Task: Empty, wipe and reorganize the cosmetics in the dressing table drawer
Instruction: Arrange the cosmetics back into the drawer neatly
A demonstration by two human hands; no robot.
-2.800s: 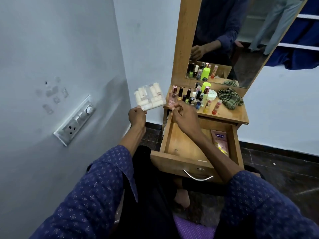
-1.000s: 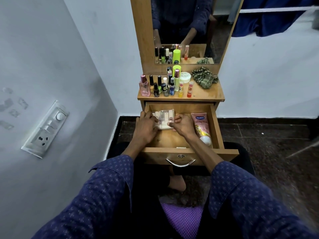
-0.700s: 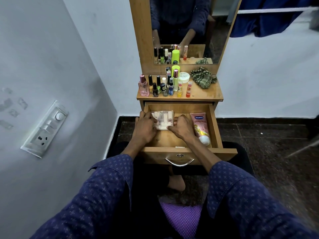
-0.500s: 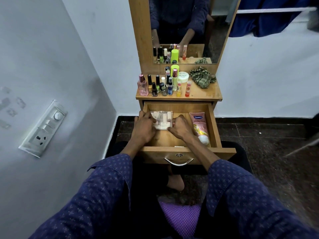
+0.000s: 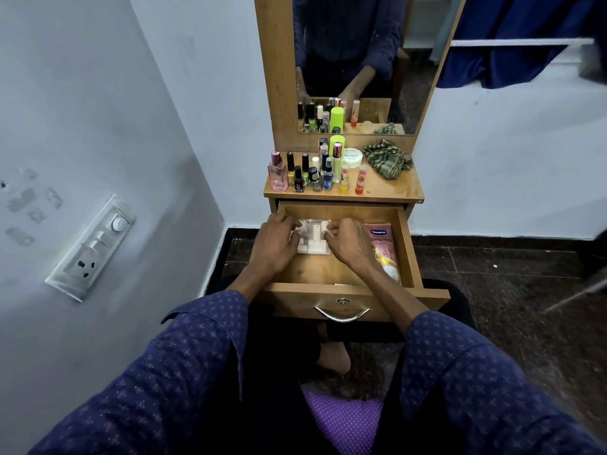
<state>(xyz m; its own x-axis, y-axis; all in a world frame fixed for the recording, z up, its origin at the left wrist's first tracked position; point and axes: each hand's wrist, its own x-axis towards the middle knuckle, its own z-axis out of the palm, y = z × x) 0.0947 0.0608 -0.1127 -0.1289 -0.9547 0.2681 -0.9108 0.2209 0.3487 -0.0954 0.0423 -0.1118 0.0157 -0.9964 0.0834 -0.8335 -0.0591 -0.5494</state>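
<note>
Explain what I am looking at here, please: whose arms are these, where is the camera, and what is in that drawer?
There is no machine here. A person wears one wide-angle camera on the head, looking forward and down, so the two arms in dotted blue sleeves are the wearer's own.

They face a small wooden dressing table with a mirror, and its wooden drawer is pulled open. Both hands are in the drawer: the left hand and right hand grip either side of a clear plastic case of small pale cosmetics resting on the drawer floor. Beside it, to the right, lies a pink Vaseline lotion tube.

On the tabletop stand a pink perfume bottle, small nail-polish bottles, a round white jar and a crumpled green checked cloth.
</note>
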